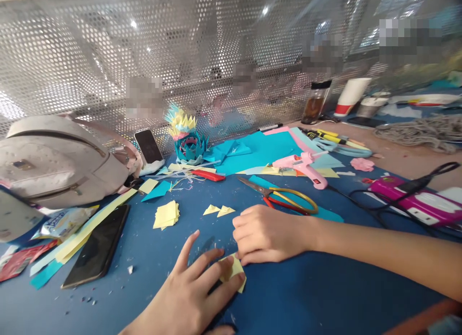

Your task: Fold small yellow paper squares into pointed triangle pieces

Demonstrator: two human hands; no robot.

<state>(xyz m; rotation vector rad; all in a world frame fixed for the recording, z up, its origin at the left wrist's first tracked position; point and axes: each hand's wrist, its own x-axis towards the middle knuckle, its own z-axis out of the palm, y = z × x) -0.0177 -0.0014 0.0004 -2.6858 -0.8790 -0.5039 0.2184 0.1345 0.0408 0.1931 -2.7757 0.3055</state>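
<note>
A small piece of yellow paper [237, 266] lies on the blue table under my fingers. My left hand [197, 289] rests on it with fingers spread, pressing it down. At the paper's upper edge is my right hand [269, 234], its fingers curled and closed around that edge; the fingertips are partly hidden. Two folded yellow paper triangles [219, 210] sit just beyond my hands. A stack of yellow paper squares [166, 214] is to their left. Scissors [285, 198] with red and yellow handles lie behind my right hand.
A pink glue gun [302, 166], red cutter [208, 175] and blue paper sheets [263, 149] lie farther back, near a folded-paper model [187, 137]. Left are a dark phone [97, 246] and pale backpack [57, 157]. A magenta power strip [415, 200] with cables is right.
</note>
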